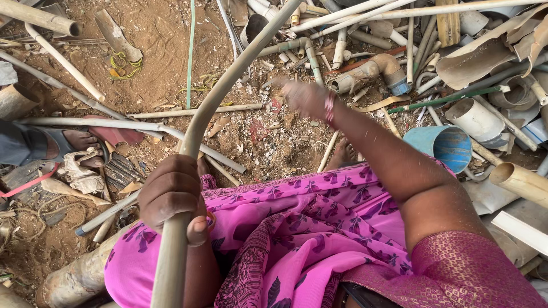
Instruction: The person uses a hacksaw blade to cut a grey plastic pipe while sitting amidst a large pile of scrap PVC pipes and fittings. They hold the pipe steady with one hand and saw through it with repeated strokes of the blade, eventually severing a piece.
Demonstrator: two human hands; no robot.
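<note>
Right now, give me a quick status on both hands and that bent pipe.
Left hand gripping the long bent grey pipe. Right hand outstretched, blurred, empty as far as visible. Scrap pipes and blue bucket crowd the dirt ahead.

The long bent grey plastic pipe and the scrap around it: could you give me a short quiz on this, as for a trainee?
1. True or false: the left hand is wrapped around the long bent grey plastic pipe.
2. Which lies nearest the right forearm? A) the blue plastic tub B) the yellow-green wire coil C) the sandalled foot of another person
3. Fill in: the blurred right hand holds ____.

Key
1. True: its fingers close round the pipe.
2. A
3. Nothing visible; it hangs over the dirt, open as far as the blur shows.
</note>
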